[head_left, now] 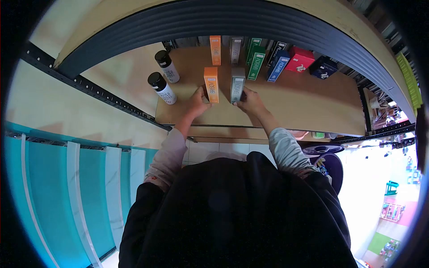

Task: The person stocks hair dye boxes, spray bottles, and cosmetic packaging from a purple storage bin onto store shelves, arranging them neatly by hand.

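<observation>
A person's left hand (196, 103) grips an orange carton (211, 85) and the right hand (250, 102) a grey carton (237, 85), both near the front of a wooden shelf (304, 102). Each stands on end, long axis upright, just apart from the other, with its lettered face towards the person. The cartons are sealed, so their contents cannot be told, as with two black-capped bottles (161, 88) to the left and the row of coloured boxes (277, 67) behind.

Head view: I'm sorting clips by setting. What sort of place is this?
Likely a shop: a wooden shelf holds rows of boxes, including an orange box and grey box, beside two bottles.
</observation>
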### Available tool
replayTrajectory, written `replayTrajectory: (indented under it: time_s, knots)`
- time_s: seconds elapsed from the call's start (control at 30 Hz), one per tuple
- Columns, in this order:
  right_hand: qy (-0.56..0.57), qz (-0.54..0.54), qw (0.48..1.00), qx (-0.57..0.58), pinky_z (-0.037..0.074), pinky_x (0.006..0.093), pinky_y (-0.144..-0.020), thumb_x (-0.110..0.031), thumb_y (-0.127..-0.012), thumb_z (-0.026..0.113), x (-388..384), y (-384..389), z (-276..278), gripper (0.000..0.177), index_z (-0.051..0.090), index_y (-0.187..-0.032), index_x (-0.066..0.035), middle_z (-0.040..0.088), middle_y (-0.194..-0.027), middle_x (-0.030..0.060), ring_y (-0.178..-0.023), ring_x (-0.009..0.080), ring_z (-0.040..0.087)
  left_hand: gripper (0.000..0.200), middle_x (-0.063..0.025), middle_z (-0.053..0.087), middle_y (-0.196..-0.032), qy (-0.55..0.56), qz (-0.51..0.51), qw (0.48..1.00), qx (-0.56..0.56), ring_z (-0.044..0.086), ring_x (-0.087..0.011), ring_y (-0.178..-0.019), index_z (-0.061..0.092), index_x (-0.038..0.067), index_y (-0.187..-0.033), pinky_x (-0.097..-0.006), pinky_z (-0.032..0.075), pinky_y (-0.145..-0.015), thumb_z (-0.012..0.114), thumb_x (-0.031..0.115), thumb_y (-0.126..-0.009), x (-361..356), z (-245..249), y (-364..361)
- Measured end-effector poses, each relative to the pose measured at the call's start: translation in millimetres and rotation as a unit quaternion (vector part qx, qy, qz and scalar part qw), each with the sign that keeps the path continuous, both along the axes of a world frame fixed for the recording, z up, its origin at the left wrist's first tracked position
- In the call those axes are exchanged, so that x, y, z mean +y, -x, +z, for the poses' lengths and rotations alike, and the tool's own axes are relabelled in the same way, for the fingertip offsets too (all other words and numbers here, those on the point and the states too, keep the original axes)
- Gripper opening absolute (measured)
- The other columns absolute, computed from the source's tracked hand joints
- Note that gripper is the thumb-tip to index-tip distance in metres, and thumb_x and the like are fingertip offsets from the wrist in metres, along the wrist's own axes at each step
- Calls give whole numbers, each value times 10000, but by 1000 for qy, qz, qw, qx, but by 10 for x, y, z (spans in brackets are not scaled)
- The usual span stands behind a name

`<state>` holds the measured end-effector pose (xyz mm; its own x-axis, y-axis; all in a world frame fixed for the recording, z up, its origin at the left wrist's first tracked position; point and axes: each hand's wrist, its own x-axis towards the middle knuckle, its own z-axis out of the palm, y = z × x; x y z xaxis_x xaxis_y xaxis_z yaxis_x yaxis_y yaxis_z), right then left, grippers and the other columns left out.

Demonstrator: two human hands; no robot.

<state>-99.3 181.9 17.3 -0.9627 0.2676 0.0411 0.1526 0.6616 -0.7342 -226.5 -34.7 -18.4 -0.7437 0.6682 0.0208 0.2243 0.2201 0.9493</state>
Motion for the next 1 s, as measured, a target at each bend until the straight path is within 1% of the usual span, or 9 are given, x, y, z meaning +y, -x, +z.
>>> replayTrajectory:
  time_s: [0.3,0.43,0.53,0.63,0.73,0.83,0.9,0.93,1.0]
  knots:
    - [14,23,1000,6,497,356,-780,-168,-605,793,-38,15,83,561,538,-1086,-33,643,-923,155,-866,279,629,637,-169,571,-1136,53,48,995,70,544,-268,-1080,447,-8,-1213,-350,421,-922,734,103,-655,75,63,-93]
    - [11,25,1000,-7,497,353,-777,-169,-601,796,-31,52,47,552,541,-1071,-29,643,-911,154,-854,274,629,626,-169,573,-1137,63,36,995,66,550,-265,-1068,461,-13,-1192,-350,427,-906,746,118,-649,43,81,-69]
    - [18,31,999,-2,504,345,-788,-144,-617,788,-16,45,19,589,524,-1132,-34,659,-923,128,-861,262,643,624,-169,569,-1145,64,24,996,63,549,-259,-1071,462,-13,-1188,-350,428,-905,751,130,-654,20,50,-41]
    - [-54,24,988,140,509,338,-771,-141,-647,761,7,-13,-43,545,521,-1125,-37,644,-939,136,-831,259,643,630,-159,565,-1157,51,18,998,36,545,-255,-1080,455,-4,-1199,-350,426,-907,752,139,-663,8,-23,-31]
    - [92,-120,983,102,505,350,-771,-139,-688,710,114,-167,80,480,517,-1118,-44,617,-988,158,-846,295,629,626,-141,566,-1151,52,30,997,38,544,-239,-1075,445,5,-1212,-344,425,-907,744,126,-676,-20,-13,-55]
    - [44,-219,972,71,507,366,-751,-139,-722,660,365,-94,160,467,484,-1144,-47,589,-1045,185,-881,305,618,609,-123,571,-1133,13,25,999,18,548,-215,-1055,438,10,-1219,-332,429,-903,727,76,-687,-19,38,-134]
    - [-24,-218,970,104,508,374,-738,-150,-723,663,523,102,-7,496,461,-1163,-44,592,-1032,187,-888,306,616,595,-112,575,-1118,-32,17,999,8,552,-200,-1037,436,8,-1219,-324,435,-897,713,38,-693,-14,105,-158]
    - [-57,-216,967,121,508,377,-732,-156,-723,665,577,201,-73,511,449,-1173,-43,594,-1026,188,-891,306,615,592,-110,575,-1119,-24,20,1000,4,554,-199,-1032,437,9,-1218,-323,437,-896,708,25,-692,-12,170,-183]
    - [-93,-181,968,150,515,360,-664,-160,-735,676,654,346,-178,538,424,-1196,-44,601,-1008,176,-867,258,622,585,-106,576,-1121,-7,29,1000,-6,558,-198,-1023,440,11,-1217,-320,441,-892,699,-2,-692,-13,271,-233]
